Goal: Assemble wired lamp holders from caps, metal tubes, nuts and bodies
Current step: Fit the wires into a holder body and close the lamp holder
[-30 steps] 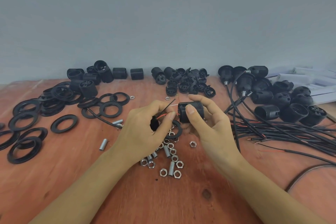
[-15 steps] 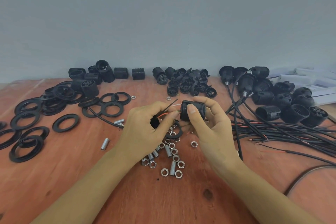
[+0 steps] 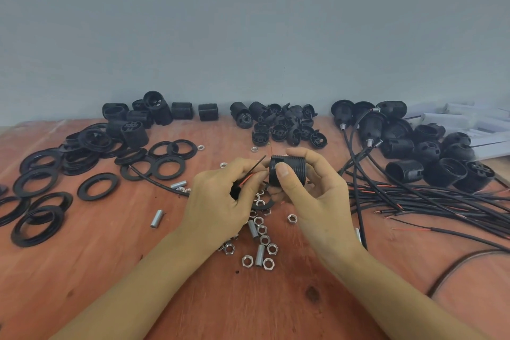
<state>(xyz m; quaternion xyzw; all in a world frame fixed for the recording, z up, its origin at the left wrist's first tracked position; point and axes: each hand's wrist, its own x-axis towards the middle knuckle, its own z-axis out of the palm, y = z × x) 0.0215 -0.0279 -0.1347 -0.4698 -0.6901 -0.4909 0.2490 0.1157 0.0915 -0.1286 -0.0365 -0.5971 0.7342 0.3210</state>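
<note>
a reddish wooden table (image 3: 110,270) carries a bundle of black cables (image 3: 441,201) on the right and flat black rings (image 3: 41,185) on the left. above its middle, the right hand (image 3: 317,201) grips a threaded black lamp holder body (image 3: 296,168), thumb on the near side. the left hand (image 3: 218,207) pinches red and black wire ends (image 3: 249,175) just beside the body's open end (something dark sits in its curl, unclear what). hex nuts (image 3: 271,248) and metal tubes (image 3: 260,255) lie beneath.

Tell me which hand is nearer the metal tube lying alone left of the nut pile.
Left. The left hand is just right of the metal tube, pinching the wires; the right hand is farther right, beyond the left hand, gripping the threaded body.
</note>
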